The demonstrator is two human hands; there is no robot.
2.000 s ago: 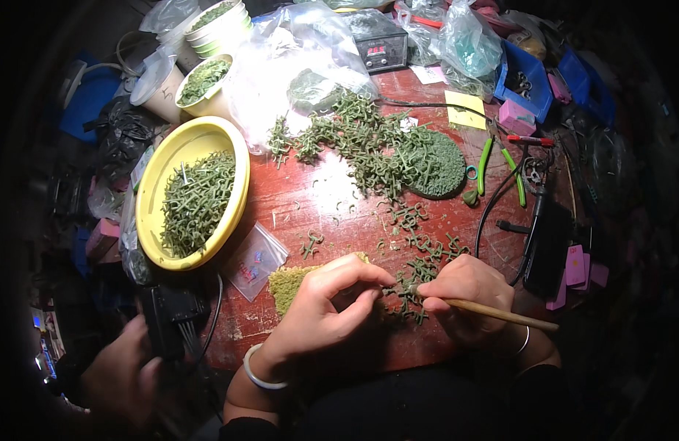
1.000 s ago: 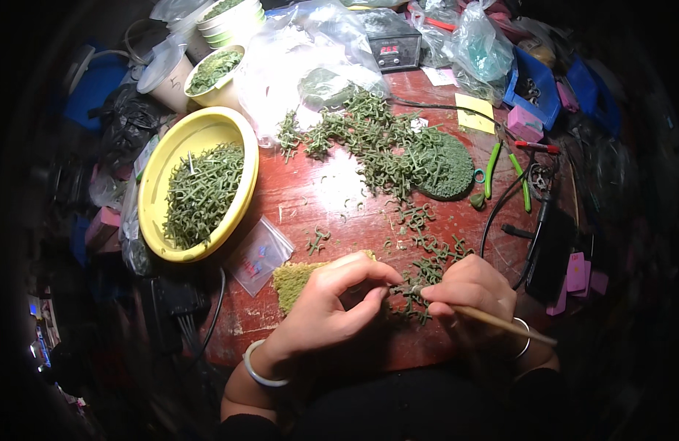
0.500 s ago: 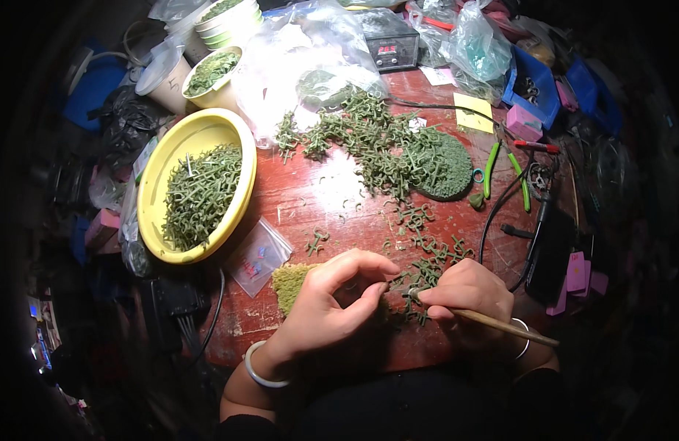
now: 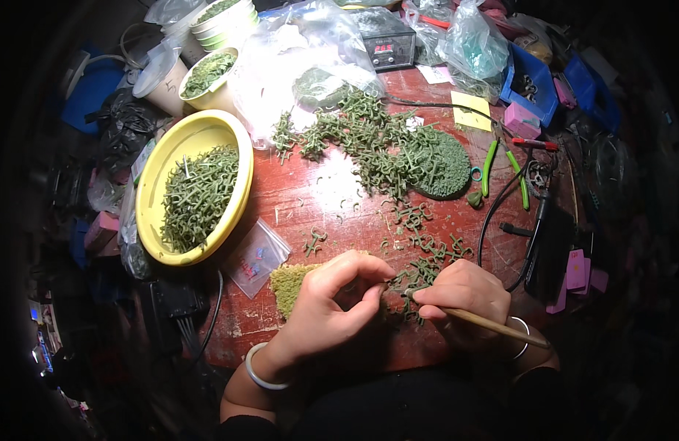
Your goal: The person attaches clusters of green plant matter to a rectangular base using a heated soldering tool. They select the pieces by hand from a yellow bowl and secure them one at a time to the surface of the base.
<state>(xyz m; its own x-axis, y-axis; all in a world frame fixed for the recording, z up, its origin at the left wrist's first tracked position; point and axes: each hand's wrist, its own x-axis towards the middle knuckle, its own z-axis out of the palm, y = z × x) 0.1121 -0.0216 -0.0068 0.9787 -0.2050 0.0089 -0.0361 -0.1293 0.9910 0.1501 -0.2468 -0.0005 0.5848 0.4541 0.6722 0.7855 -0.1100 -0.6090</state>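
Observation:
My left hand (image 4: 333,295) is curled, its thumb and index fingertip nearly meeting; whatever lies between them is too small to make out. In my right hand (image 4: 468,294) is a slim wooden-handled tool (image 4: 505,329), its handle slanting down to the right. The tool's small pale tip points toward my left fingertips. Small curled green branching pieces (image 4: 431,266) lie scattered just beyond both hands. Partly under my left hand sits a yellow-green spongy block (image 4: 285,288). Farther back, a large heap of the same green pieces (image 4: 380,147) overlaps a round green textured pad (image 4: 453,167).
At left, a tilted yellow basin (image 4: 245,165) holds many green pieces, with a clear zip bag (image 4: 259,259) nearby. Green-handled pliers (image 4: 489,169), a black cable (image 4: 483,231) and a pink block (image 4: 522,121) lie right. Plastic bags and a display box (image 4: 387,48) stand behind.
The whole view has shifted very slightly. Both hands keep nearly the same pose, and the wooden tool's tip stays close to my left fingertips.

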